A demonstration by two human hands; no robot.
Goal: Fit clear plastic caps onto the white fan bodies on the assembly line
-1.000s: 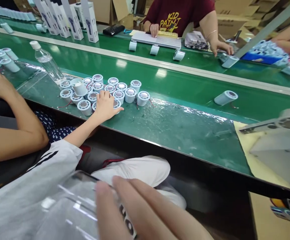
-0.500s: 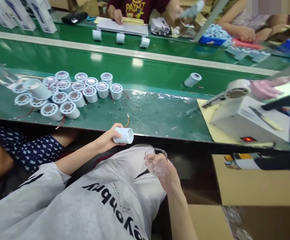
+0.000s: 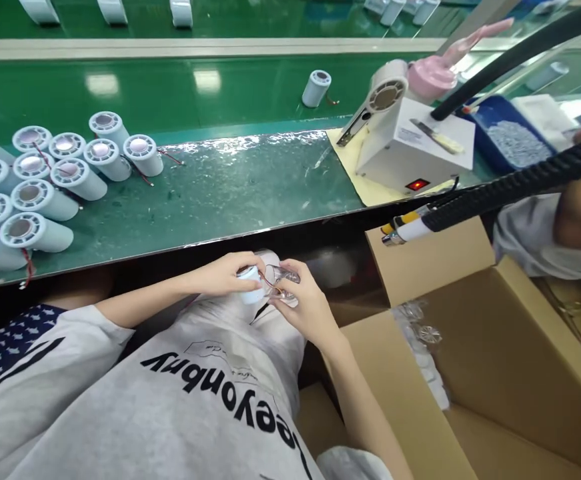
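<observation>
Above my lap, my left hand [image 3: 237,272] is closed around a light-blue cylindrical housing [image 3: 251,285], its end turned toward my right hand. My right hand [image 3: 300,293] grips a clear plastic cup [image 3: 286,275], held right beside the housing. Thin coloured wires [image 3: 271,283] run between the two parts near my right fingertips. Whether the cup's rim touches the housing I cannot tell. Several similar blue housings [image 3: 40,197] with vented round ends and red wires stand grouped at the left of the bench.
A lone housing [image 3: 316,89] stands on the green belt [image 3: 255,87]. Right of the bench's middle is a white machine [image 3: 410,147] with a lit red switch. A blue tray [image 3: 490,140] holds small pieces. Below right is an open carton [image 3: 515,347] with clear cups [image 3: 427,332]; a black hose [image 3: 520,180] hangs above.
My hands have come together, bringing the cup up to the blue housing, which were apart before. The view has swung right and down, showing more of the carton.
</observation>
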